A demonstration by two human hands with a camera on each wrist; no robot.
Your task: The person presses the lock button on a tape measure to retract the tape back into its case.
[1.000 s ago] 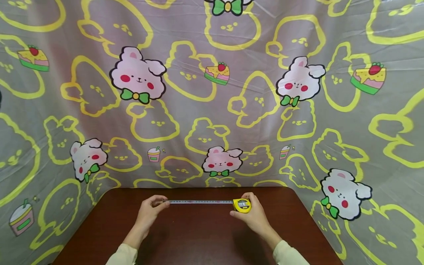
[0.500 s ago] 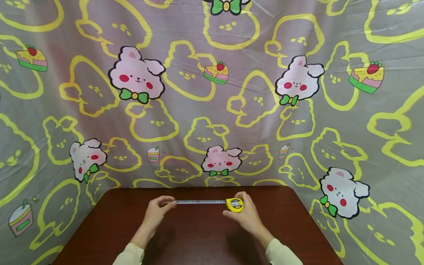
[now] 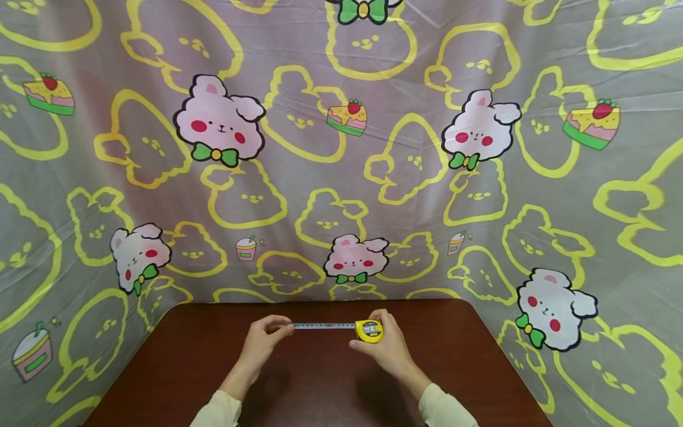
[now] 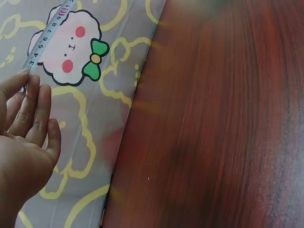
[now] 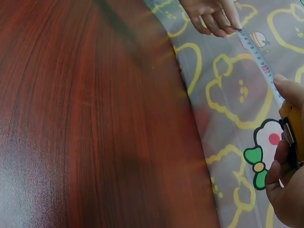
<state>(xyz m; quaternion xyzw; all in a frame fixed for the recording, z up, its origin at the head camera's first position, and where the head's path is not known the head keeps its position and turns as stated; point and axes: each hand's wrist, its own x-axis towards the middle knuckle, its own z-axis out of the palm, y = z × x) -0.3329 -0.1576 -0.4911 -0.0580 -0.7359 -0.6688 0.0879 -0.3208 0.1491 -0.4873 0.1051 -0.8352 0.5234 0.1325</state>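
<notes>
Head view: Above a dark reddish-brown counter (image 3: 320, 379), the right hand (image 3: 389, 347) grips a yellow tape measure (image 3: 369, 331) in curled fingers while the left hand (image 3: 261, 343) pinches the end of its blade (image 3: 323, 325), a bunny-print curtain (image 3: 312, 178) hanging behind.

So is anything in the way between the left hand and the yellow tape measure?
No, nothing that shows. Only the tape strip itself stretches across the gap: the left hand pinches one end, and the strip runs straight to the yellow case in the right hand.
</notes>
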